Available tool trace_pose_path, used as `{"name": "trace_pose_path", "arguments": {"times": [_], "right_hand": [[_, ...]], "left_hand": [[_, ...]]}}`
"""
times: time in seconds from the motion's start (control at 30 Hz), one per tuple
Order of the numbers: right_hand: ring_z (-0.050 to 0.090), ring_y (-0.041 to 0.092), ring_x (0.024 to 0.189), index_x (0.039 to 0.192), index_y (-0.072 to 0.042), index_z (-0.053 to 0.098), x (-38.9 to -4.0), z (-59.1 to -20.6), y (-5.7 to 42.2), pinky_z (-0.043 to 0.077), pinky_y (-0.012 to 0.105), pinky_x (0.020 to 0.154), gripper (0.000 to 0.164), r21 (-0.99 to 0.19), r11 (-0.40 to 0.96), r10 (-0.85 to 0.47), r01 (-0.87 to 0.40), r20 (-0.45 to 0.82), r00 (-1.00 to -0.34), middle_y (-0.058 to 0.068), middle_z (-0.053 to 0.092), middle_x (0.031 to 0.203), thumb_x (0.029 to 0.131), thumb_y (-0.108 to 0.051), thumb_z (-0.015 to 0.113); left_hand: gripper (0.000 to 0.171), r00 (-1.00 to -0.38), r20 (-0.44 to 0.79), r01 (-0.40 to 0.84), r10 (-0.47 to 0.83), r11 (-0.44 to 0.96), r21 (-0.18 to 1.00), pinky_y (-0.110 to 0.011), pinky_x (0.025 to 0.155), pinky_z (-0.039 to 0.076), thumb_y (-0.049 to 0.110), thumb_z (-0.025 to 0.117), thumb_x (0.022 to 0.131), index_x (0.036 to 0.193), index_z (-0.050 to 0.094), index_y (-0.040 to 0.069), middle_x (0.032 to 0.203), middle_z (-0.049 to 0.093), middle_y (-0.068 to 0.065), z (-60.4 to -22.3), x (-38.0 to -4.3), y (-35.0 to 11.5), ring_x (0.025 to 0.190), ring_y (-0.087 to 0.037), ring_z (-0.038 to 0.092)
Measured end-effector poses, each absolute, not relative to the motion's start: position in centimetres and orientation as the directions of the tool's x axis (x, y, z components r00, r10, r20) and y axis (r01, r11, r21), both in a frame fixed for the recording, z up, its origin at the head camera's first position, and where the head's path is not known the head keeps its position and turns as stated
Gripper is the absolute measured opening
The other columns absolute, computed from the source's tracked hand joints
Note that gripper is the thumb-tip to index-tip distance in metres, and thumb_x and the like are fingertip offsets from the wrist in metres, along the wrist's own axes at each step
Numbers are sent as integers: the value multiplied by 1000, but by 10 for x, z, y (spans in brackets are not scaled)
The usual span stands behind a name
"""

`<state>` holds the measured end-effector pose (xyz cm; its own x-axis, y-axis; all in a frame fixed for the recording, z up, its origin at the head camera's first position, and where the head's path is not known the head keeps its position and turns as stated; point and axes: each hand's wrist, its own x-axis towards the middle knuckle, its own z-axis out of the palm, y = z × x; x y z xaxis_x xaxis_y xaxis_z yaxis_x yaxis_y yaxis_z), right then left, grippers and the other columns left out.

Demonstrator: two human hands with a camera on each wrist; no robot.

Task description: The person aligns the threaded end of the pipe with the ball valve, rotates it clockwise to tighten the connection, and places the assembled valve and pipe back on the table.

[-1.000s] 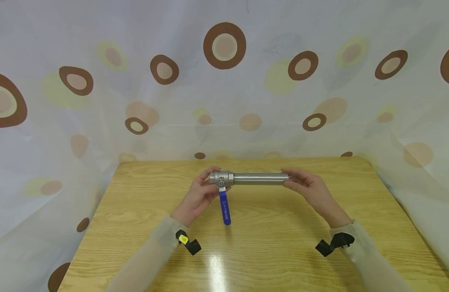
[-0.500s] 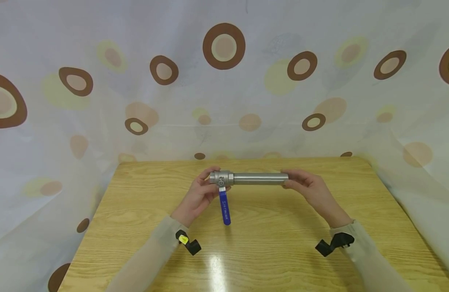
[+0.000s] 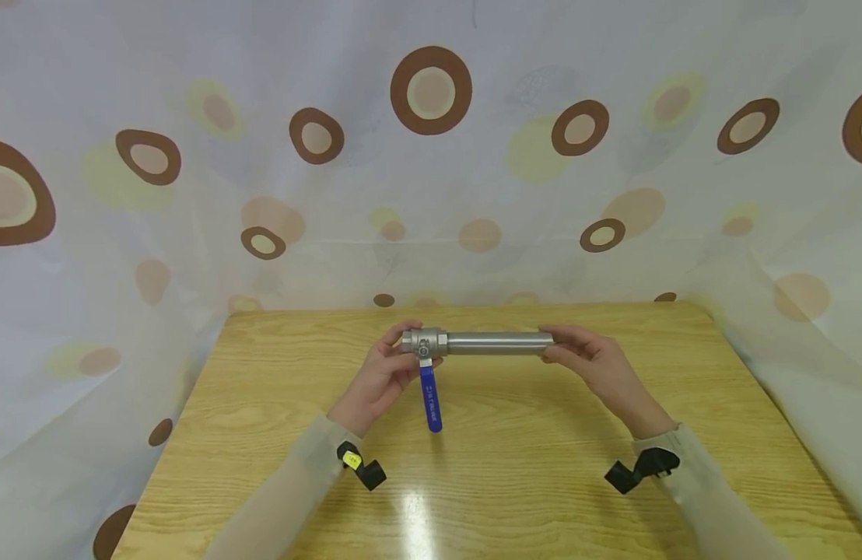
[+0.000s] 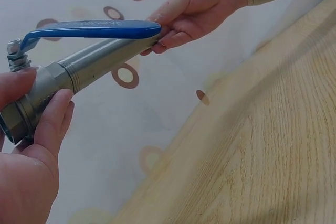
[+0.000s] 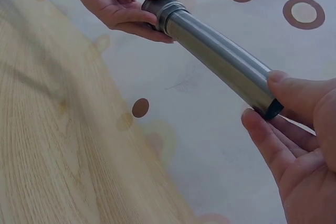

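A steel ball valve (image 3: 425, 342) with a blue lever handle (image 3: 431, 397) is joined to a smooth steel pipe (image 3: 499, 343). Both are held level above the table. My left hand (image 3: 378, 377) grips the valve body, thumb on the near side and fingers round the far side. At the pipe's free end, my right hand (image 3: 599, 365) pinches it between thumb and fingers. A band of thread on the pipe (image 4: 100, 64) shows right beside the valve in the left wrist view. The right wrist view shows the pipe's dark open end (image 5: 274, 109) between the right fingers.
A wood-grain table (image 3: 515, 482) lies under both hands. Behind it and at both sides hangs a pale curtain (image 3: 431, 179) with brown rings and dots. A black wrist camera (image 3: 361, 465) sits on the left sleeve, another black camera (image 3: 641, 469) on the right.
Both hands keep their hold on the valve and pipe in nearly the same place. The right fingertips have shifted slightly at the pipe's end.
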<state>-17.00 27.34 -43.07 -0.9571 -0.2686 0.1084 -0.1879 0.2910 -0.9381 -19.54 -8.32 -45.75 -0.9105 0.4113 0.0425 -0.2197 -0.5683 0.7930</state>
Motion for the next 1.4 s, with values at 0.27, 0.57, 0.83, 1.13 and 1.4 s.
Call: {"name": "trace_pose_path", "arguments": {"times": [0.27, 0.57, 0.83, 1.13, 1.4], "right_hand": [[70, 14, 102, 143, -3, 59, -169, -429, 273, 57, 20, 88, 44, -923, 323, -253, -209, 128, -959, -1, 74, 111, 104, -22, 66], [71, 14, 104, 140, -4, 62, -168, -430, 272, 56, 20, 94, 41, -929, 316, -251, -193, 114, -961, -2, 74, 117, 106, -27, 61], [70, 10, 105, 143, -10, 61, -167, -428, 273, 58, 21, 89, 43, -935, 296, -252, -197, 122, -960, 0, 73, 115, 103, -22, 67], [72, 16, 106, 143, -4, 60, -166, -430, 271, 58, 21, 93, 43, -942, 269, -259, -198, 127, -957, -5, 73, 119, 105, -23, 63], [70, 11, 103, 143, -8, 62, -165, -427, 270, 57, 20, 89, 44, -930, 310, -235, -199, 128, -964, -3, 74, 113, 102, -24, 68]], "left_hand": [[65, -913, 55, -200, 405, -558, 805, -39, 103, 58, -22, 44, 90, 110, 75, 31, 142, 48, -13, -458, -196, -83, 125, -26, 54], [63, -908, 47, -217, 416, -564, 797, -39, 104, 57, -21, 44, 90, 111, 74, 30, 142, 47, -13, -457, -195, -82, 125, -27, 53], [61, -913, 44, -214, 406, -568, 795, -40, 103, 58, -21, 43, 90, 111, 73, 28, 141, 50, -14, -455, -193, -81, 124, -26, 55], [63, -912, 50, -217, 407, -582, 784, -38, 102, 58, -22, 42, 89, 111, 74, 27, 139, 51, -13, -457, -193, -81, 121, -25, 58], [61, -915, 45, -216, 402, -579, 787, -39, 102, 58, -22, 42, 88, 111, 72, 26, 140, 51, -14, -455, -193, -81, 122, -26, 57]]}}
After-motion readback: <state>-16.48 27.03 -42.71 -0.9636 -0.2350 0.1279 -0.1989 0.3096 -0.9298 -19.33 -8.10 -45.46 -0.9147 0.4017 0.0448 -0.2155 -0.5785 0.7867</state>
